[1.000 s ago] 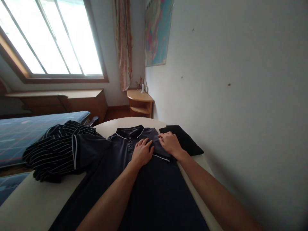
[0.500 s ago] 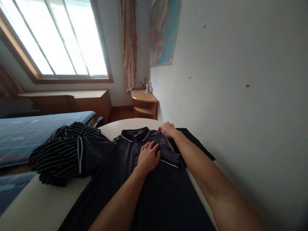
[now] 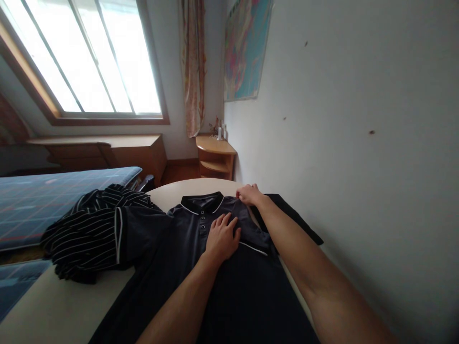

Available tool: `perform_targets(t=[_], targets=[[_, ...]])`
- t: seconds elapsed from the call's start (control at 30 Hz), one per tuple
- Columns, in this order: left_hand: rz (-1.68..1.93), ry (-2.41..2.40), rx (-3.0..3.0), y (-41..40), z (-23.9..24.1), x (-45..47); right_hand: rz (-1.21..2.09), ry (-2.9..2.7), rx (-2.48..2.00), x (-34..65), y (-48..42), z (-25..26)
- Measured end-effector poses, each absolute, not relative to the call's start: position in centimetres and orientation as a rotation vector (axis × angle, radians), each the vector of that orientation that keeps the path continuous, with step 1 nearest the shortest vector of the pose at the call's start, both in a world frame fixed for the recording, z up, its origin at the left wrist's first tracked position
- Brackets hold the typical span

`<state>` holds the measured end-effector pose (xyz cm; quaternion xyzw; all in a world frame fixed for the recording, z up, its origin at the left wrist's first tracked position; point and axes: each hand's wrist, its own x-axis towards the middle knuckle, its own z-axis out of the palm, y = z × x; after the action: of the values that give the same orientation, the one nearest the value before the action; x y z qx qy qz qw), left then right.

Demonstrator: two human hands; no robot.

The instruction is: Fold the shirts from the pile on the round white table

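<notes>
A dark polo shirt (image 3: 179,258) with a black, white-edged collar lies front up across a pale round table (image 3: 32,310). My left hand (image 3: 223,236) rests on its chest just right of the buttons, fingers stretched over the cloth. At the shoulder on the right, my right hand (image 3: 249,195) has its fingers closed on the shirt's edge. The sleeve on that side is folded inward over the body, its white trim showing beside my left hand. The other sleeve reaches out to the left, against a bunched black-and-white striped garment (image 3: 86,229).
Black fabric (image 3: 292,217) lies beyond my right forearm, near the white wall (image 3: 358,191). A bed with a blue checked cover (image 3: 53,191) stands on the left. Behind are a wooden desk (image 3: 136,143) and a corner shelf (image 3: 217,145).
My right hand's fingers have drawn together at the shirt's shoulder. My left hand stays at nearly the same place on the chest. The whole view has shifted slightly.
</notes>
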<state>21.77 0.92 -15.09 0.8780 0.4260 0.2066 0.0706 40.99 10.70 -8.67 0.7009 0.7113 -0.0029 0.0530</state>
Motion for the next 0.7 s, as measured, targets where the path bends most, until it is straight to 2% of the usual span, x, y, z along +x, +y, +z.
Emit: perform_targets(t=[0.3, 0.7], targets=[[0.603, 1.277, 2.643, 1.0, -15.0, 21.7, -0.066, 2.131, 2.066, 41.3, 10.4, -8.6], [0.611, 1.267, 2.649, 1.0, -15.1, 21.7, 0.219, 2.11, 2.228, 39.0, 9.2, -9.9]])
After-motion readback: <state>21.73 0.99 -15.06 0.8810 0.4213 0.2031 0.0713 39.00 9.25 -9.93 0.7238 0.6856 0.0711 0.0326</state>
